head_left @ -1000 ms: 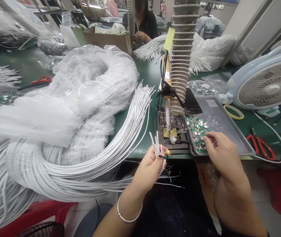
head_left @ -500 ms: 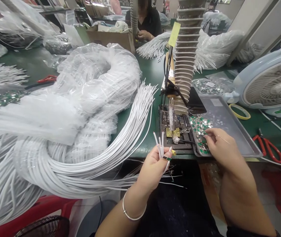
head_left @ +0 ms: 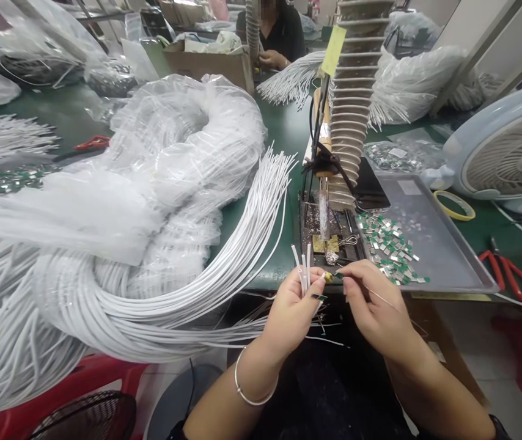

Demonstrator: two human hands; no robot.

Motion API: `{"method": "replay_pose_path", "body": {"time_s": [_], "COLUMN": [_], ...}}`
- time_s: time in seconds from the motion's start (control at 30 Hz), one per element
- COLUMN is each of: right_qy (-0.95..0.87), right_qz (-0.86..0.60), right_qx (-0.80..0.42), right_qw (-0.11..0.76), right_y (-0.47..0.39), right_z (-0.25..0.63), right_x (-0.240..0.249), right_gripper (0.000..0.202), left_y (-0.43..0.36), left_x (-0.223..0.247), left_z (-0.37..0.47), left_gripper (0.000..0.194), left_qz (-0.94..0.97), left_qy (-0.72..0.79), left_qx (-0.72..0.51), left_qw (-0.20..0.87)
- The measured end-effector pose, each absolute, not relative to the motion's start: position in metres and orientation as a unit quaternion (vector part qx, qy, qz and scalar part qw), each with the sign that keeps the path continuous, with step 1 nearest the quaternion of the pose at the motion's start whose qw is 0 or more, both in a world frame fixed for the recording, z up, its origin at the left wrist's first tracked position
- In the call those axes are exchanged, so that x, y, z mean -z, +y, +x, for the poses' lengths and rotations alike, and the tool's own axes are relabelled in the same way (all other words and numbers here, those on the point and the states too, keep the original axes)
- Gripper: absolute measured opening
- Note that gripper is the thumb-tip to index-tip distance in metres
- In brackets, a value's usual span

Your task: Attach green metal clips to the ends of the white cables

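My left hand (head_left: 295, 305) is closed around several short white cable ends (head_left: 304, 269) that stick up from the fingers. A small green circuit board (head_left: 318, 296) shows by its thumb, and a yellow covering (head_left: 329, 277) is on a fingertip. Close on the right, my right hand (head_left: 378, 302) pinches another small green board (head_left: 338, 274), mostly hidden by the fingers. A thin wire (head_left: 382, 299), like solder, runs across that hand. Just beyond both hands, a soldering iron (head_left: 324, 211) is fixed pointing down above a stand with a yellow sponge (head_left: 325, 244).
Loose small circuit boards (head_left: 389, 247) lie in a grey metal tray (head_left: 453, 263). A thick bundle of white cables (head_left: 224, 281) and plastic wrap fills the left. A ribbed hose (head_left: 357, 110), red-handled scissors (head_left: 511, 275), tape roll (head_left: 453, 205) and fan (head_left: 508, 146) stand around. Across sits a co-worker (head_left: 279, 36).
My right hand has moved left from the boards in the tray to beside my left hand, with a small circuit board in its fingers. The left hand keeps its cables. The view has shifted slightly.
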State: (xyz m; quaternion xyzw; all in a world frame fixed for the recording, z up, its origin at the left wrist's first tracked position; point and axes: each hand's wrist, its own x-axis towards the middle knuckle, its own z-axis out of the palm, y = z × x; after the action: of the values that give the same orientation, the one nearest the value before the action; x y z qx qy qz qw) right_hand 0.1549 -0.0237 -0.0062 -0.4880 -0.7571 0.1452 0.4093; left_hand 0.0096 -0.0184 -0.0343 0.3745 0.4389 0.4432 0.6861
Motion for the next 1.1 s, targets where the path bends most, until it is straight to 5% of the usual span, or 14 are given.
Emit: {"method": "replay_pose_path", "body": {"time_s": [1.1], "right_qy": [-0.707], "right_qz": [-0.461], "right_qx": [-0.075], "right_qw": [0.531], "right_y": [-0.026], "right_z": [0.139], "right_x": [0.041], "right_gripper": [0.038], "left_y": [-0.014], "left_x": [0.022], "left_z": [0.012], "left_gripper": [0.012], "left_qz": [0.346], "left_qy": [0.454], "left_qx": [-0.501], "left_qw": [0.651]}}
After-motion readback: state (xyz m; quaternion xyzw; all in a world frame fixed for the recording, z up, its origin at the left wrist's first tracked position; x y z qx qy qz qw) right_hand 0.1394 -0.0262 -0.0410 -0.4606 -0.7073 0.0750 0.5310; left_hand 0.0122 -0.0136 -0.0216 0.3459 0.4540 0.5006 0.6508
